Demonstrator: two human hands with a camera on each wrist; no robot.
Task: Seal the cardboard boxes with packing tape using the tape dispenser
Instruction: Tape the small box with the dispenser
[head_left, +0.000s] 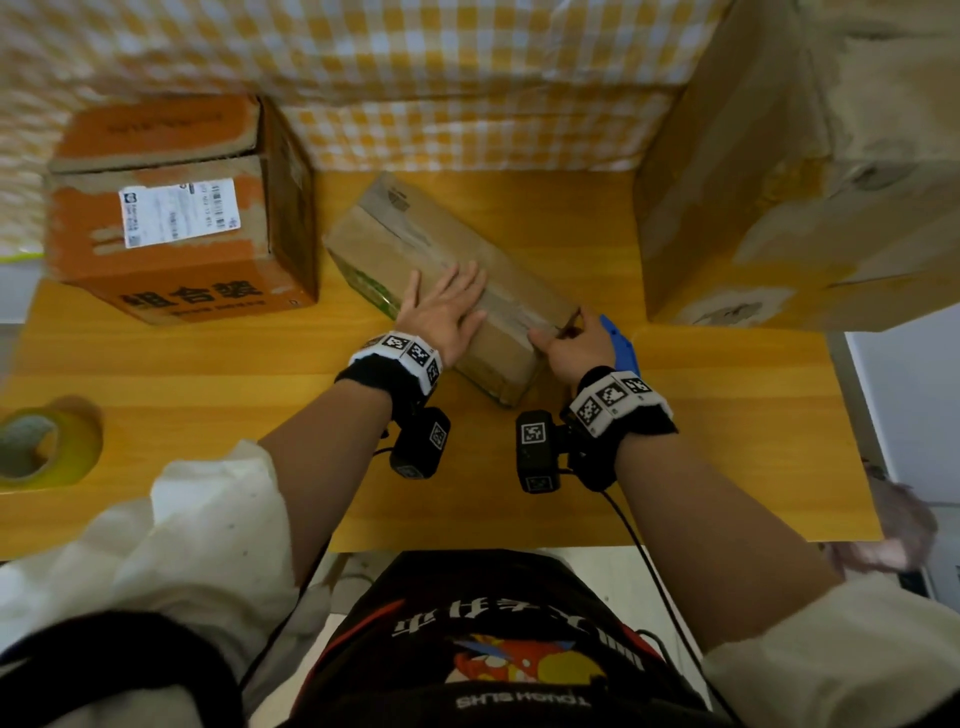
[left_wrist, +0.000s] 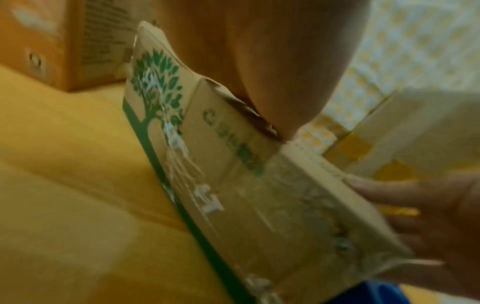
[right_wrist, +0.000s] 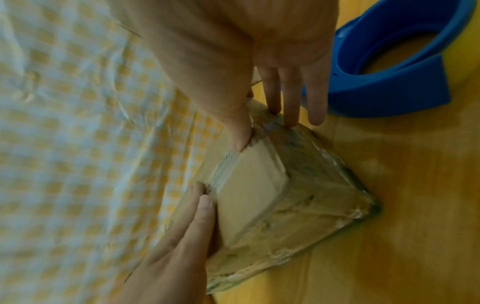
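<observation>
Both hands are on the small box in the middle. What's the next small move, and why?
Probably move the right hand to the blue tape dispenser lying just beside it, while the left hand presses flat on the small cardboard box; neither hand holds the dispenser.

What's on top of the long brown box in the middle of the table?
The left hand lies flat on the box, and the right hand touches its near end. The cardboard under the palm is covered, and the closed box hides its inside.

Head overhead; close wrists seemingly share box (head_left: 415, 234).
</observation>
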